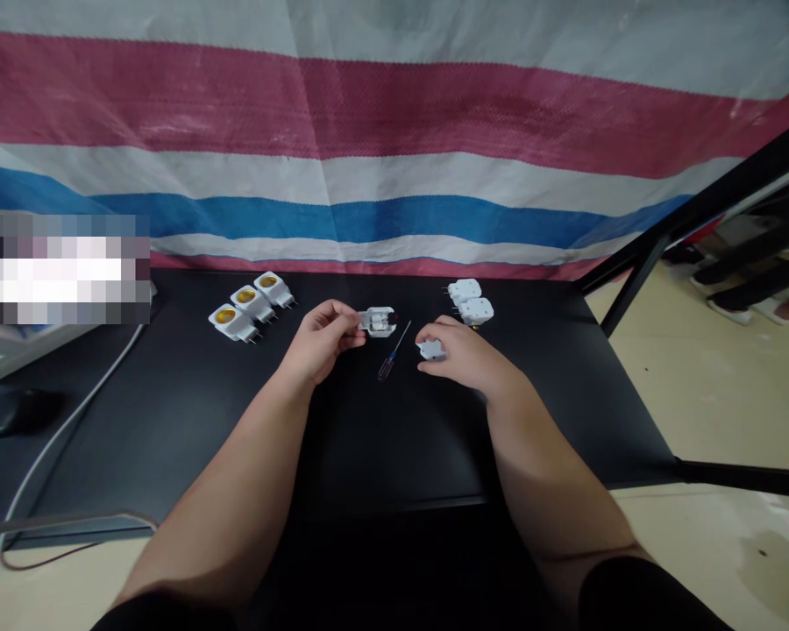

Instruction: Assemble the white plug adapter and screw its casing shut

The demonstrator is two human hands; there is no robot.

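My left hand (329, 337) pinches the left end of an opened white plug housing (381, 322), whose inner parts show, with something dark at its right end. In my right hand (457, 350) is a separate white plastic cover (432, 350), gripped between the thumb and fingers. A small screwdriver (387, 362) with a dark handle lies on the table between both hands, its shaft pointing away to the right. Just beyond my right hand rest two white plug units (477, 310) with metal pins pointing left.
Three white plug units (253, 303) with amber round faces stand in a slanted row at the back left of the black table (394, 438). Further left are a computer mouse (23, 412) and a grey cable (72, 438). A striped sheet (394, 105) hangs behind; a black frame (631, 263) borders the right side.
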